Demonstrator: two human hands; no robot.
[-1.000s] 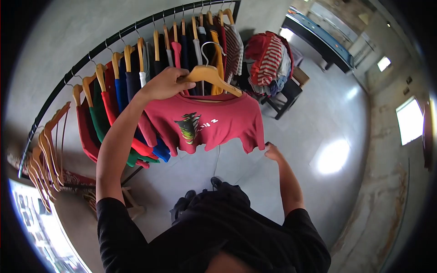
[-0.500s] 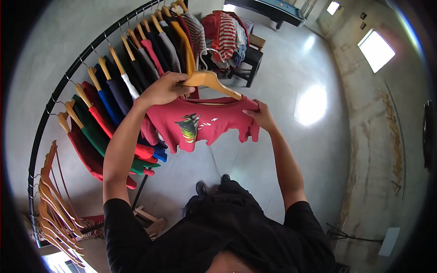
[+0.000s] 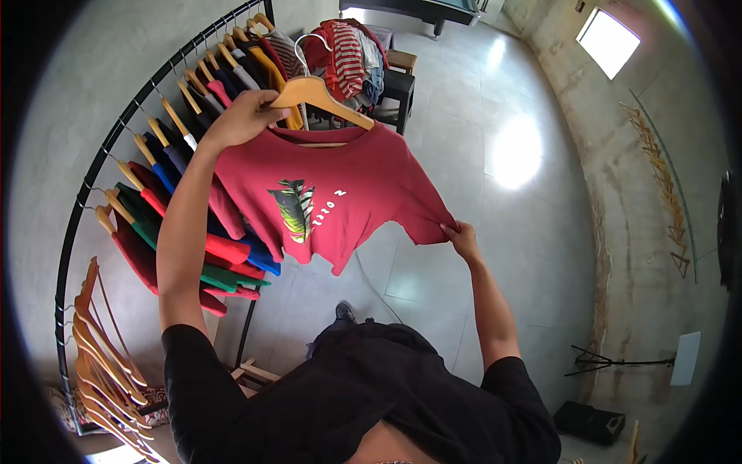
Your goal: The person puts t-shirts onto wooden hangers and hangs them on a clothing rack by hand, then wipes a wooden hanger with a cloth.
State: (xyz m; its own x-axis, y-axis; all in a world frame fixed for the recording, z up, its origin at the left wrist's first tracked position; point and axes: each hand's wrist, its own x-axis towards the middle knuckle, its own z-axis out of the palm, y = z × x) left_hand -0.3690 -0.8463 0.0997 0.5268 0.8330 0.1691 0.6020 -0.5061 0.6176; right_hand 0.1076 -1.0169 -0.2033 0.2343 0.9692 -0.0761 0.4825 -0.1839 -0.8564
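A dark pink T-shirt [image 3: 348, 182] with a leaf print and white lettering hangs on a light wooden hanger [image 3: 328, 99] in front of me. My left hand [image 3: 246, 120] is closed around the left arm of that hanger, near the shirt's shoulder. At the right, my right hand [image 3: 462, 238] pinches the hem of the shirt's sleeve and holds it stretched out sideways. The hanger's metal hook points up and is off the rail.
To the left, a curved black rail [image 3: 116, 139] carries several garments on wooden hangers. Bare wooden hangers [image 3: 97, 340] hang at its near end. Beyond are a pile of clothes [image 3: 348, 62] on a black stool [image 3: 398, 89] and a pool table [image 3: 421, 9].
My right hand has moved from the shirt's shoulder down and outward to the sleeve hem. The shirt is now spread wider, its print flatter. The view has shifted slightly.
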